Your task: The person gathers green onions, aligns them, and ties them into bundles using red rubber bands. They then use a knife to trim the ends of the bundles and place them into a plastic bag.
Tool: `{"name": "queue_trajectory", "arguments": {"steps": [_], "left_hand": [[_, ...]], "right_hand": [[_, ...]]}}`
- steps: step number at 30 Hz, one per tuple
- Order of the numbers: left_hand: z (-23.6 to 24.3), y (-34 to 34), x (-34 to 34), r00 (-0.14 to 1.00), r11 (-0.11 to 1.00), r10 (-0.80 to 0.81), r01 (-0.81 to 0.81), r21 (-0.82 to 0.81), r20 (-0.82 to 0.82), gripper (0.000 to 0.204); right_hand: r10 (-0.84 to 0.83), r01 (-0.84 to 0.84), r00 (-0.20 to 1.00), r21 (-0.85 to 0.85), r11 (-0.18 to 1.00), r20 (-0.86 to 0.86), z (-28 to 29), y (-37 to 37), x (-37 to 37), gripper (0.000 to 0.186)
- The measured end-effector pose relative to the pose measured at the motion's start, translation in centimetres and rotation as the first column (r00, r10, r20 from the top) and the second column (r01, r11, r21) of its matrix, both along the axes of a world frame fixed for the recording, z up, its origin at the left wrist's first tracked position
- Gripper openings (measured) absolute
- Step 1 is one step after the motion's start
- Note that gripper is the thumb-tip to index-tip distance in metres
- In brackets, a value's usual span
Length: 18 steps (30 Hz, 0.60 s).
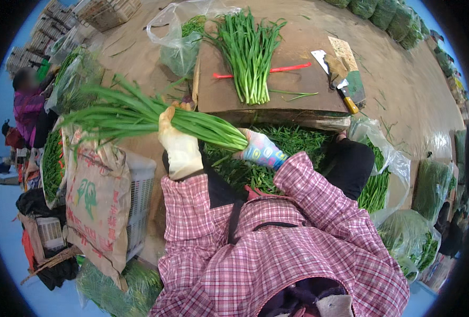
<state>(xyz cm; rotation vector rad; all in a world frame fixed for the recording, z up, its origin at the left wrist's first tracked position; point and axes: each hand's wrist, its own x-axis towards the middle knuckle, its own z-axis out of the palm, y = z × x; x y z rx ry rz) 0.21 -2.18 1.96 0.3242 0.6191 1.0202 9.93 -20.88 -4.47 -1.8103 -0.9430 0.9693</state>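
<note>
My left hand (179,141), in a cream glove with orange-brown fingers, is wrapped round the middle of a bunch of garlic chives (131,115). The bunch lies level above my lap, its leaves fanning out to the left. At its pale stem ends is my right hand (261,149), in a light-blue patterned glove, with its fingers closed on the stems; the fingertips are partly hidden. Ahead on a low brown board (216,98) rests another bunch of garlic chives (250,58), lying across a red tie strip (292,68).
A knife (350,104) with a yellow handle lies at the board's right edge. Loose green leaves (277,138) cover the ground between my legs. A sack-draped white crate (141,182) stands left. Plastic bags of greens (378,185) sit right; another person (28,108) is far left.
</note>
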Motion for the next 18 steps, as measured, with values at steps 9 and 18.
{"name": "queue_trajectory", "arguments": {"steps": [9,18], "left_hand": [[1.0,1.8,3.2,0.963,0.998,-0.068,0.069,-0.006,-0.260,0.021],[1.2,2.3,2.2,0.716,0.671,-0.426,0.660,0.338,-0.553,0.067]], "right_hand": [[0.079,-0.063,0.945,0.058,0.996,-0.317,-2.7,0.9,1.6,0.057],[0.078,0.104,0.272,0.110,0.989,-0.959,-3.2,-1.5,1.2,0.031]]}}
